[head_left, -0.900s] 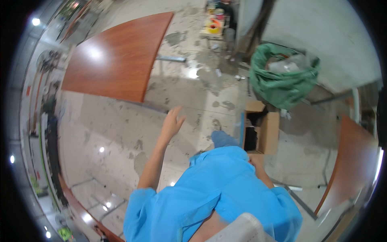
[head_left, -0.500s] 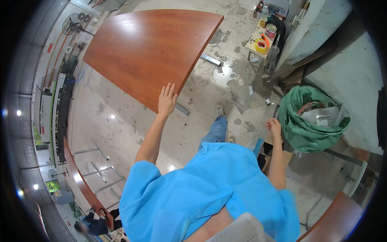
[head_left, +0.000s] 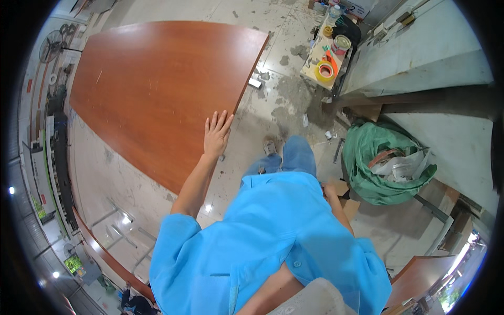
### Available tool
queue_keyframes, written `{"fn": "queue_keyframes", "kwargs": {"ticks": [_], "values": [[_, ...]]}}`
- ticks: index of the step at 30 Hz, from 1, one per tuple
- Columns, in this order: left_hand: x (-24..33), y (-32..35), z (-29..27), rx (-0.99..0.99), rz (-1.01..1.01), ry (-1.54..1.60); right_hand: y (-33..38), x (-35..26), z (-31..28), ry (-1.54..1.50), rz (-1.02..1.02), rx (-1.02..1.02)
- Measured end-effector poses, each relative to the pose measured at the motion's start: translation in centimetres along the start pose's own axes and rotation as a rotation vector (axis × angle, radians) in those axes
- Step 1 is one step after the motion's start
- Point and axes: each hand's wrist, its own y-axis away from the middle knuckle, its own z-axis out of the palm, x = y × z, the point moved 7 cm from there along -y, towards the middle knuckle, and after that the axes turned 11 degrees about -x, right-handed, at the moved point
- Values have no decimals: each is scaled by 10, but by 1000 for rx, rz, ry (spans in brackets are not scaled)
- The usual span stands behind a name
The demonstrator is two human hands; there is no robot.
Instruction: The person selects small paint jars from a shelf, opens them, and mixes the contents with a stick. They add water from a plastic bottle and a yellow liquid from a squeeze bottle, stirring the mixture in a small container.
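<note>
Nearer now: glossy reddish-brown tabletop (head_left: 152, 89)

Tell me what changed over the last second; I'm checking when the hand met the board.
The left hand reached forward and now lies flat on the edge of the brown board, which came closer. The right hand stayed low by the green bag.

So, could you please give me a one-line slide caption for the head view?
Left hand flat on the edge of a large reddish-brown panel; right hand beside a green bag.

Green screen (head_left: 73, 262), lower left.
</note>
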Motion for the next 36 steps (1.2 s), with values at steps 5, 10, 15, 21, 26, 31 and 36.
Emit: {"fn": "queue_keyframes", "kwargs": {"ticks": [5,10,15,21,26,31,36], "values": [[16,-96,-29,89,13,128,-39,-149,23,195,-136,-37],[22,-155,-47,-55,-71,131,-109,-299,14,149,-302,-178],[28,-166,-61,-29,-139,199,-156,-398,-18,-172,-323,-88],[16,-147,-64,33,-456,266,-168,-442,-25,-91,-248,-150],[13,-95,-56,-8,-579,284,-182,-419,-25,31,-100,-184],[8,-37,-45,-19,-653,311,-192,-411,-26,168,-41,-145],[14,-25,-43,-45,-623,296,-187,-442,-6,141,-135,-195]]}}
